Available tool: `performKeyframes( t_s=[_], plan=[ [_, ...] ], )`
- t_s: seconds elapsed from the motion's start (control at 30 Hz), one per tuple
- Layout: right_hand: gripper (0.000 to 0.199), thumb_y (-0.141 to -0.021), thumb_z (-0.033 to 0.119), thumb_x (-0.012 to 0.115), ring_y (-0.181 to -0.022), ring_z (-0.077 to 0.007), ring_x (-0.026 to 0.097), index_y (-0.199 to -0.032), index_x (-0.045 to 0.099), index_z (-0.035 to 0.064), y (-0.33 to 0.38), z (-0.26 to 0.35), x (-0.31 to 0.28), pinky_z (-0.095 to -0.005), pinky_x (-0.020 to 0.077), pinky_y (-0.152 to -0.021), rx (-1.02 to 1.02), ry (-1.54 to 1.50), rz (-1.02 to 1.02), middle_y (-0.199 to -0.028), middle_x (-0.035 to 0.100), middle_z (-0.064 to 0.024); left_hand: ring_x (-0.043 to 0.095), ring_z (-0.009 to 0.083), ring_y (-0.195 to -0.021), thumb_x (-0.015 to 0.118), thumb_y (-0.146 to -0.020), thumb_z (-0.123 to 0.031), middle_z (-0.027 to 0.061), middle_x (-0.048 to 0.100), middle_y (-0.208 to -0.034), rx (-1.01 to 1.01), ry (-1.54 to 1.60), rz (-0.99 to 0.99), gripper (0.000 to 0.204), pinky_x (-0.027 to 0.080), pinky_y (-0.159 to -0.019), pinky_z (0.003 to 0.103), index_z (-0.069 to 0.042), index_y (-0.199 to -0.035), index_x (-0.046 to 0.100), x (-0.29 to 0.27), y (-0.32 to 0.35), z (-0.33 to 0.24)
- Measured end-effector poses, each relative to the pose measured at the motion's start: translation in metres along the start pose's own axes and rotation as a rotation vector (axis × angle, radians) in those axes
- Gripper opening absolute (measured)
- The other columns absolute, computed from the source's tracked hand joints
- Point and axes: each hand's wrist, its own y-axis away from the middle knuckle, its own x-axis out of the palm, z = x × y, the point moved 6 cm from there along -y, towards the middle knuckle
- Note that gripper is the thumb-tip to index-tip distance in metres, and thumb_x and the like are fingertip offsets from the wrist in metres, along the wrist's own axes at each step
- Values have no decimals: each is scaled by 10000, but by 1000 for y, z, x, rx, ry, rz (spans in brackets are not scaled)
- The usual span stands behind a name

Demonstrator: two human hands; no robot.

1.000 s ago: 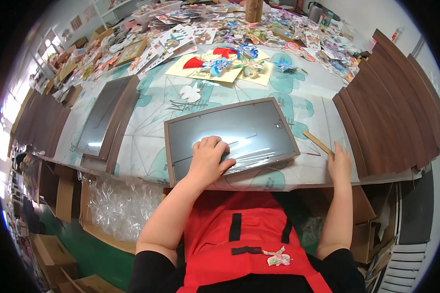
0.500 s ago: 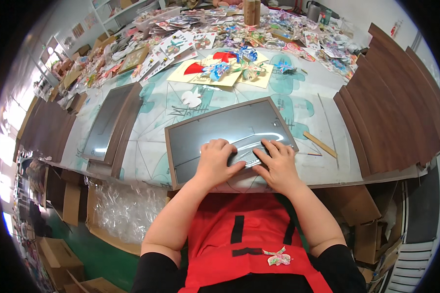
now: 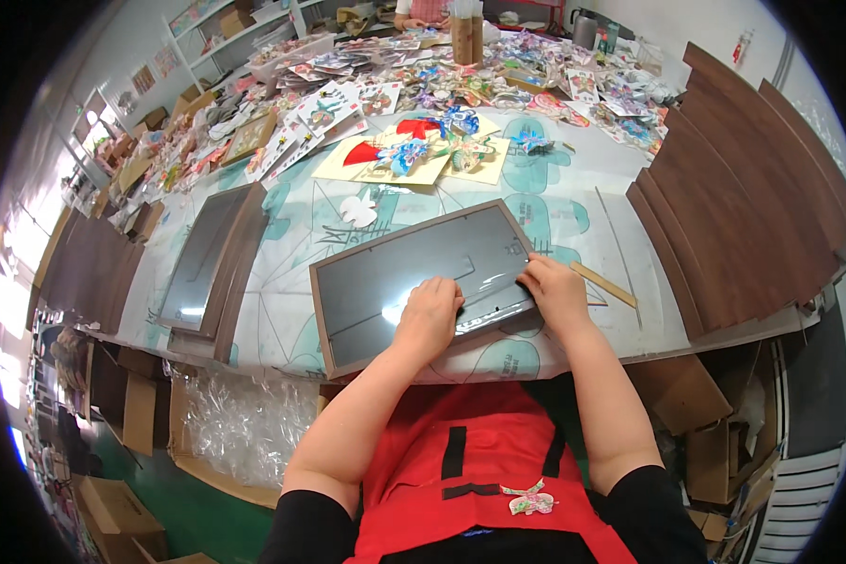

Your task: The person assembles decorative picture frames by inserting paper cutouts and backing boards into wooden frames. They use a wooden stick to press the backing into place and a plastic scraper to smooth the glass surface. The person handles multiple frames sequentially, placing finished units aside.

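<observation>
A brown-rimmed picture frame (image 3: 324,320) lies tilted on the table before me, with a glossy dark panel inside. Bright, rippled reflections run over the panel's lower right part. Resting on the panel near its lower middle is my left hand (image 3: 429,318), fingers bent and close together; the fingertips' undersides are hidden. At the frame's right side, my right hand (image 3: 556,289) has its fingers drawn together on the edge, with the thumb mostly hidden. A thin wooden strip (image 3: 603,284) lies just right of that hand.
Another dark-panelled frame (image 3: 202,263) sits left on the table. Brown boards (image 3: 743,197) stand stacked at right. Paper cut-outs on cream cards (image 3: 414,173) lie beyond the frame, with a white cut-out (image 3: 357,211) nearer. Below is a box of clear plastic (image 3: 244,423). A person (image 3: 425,13) is across the table.
My right hand has moved from the panel's lower right up to the frame's right edge, its spread fingers now drawn together. My left hand's fingers have closed up on the panel.
</observation>
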Motion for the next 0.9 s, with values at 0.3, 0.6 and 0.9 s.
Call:
performKeyframes(
  t_s=[0.3, 0.6, 0.9],
  plan=[
    [223, -766, 215, 685, -886, -311, 588, -911, 587, 76, -17, 21, 9, -416, 473, -708, 141, 138, 17, -863, 580, -108, 574, 349, -775, 546, -835, -153, 136, 563, -795, 19, -215, 11, 123, 476, -686, 415, -37, -863, 516, 34, -50, -9],
    [447, -832, 133, 587, -1163, -379, 465, -1235, 473, -21, -11, 8, 27, -412, 387, -977, -7, -58, 58, -1256, 500, -214, 610, 256, -757, 421, -936, -204, 140, 594, -795, -604, 664, -136, 200, 493, -617, 362, -40, -876, 520, 12, -68, 89],
    [351, -864, 24, 447, -1201, -381, 446, -1201, 504, -55, -8, -3, 38, -388, 379, -999, 141, -217, 101, -1329, 437, -236, 546, 152, -626, 499, -869, -59, 40, 541, -673, -419, 1723, -1012, 144, 500, -686, 305, -82, -727, 495, -193, 110, 265]
  ],
)
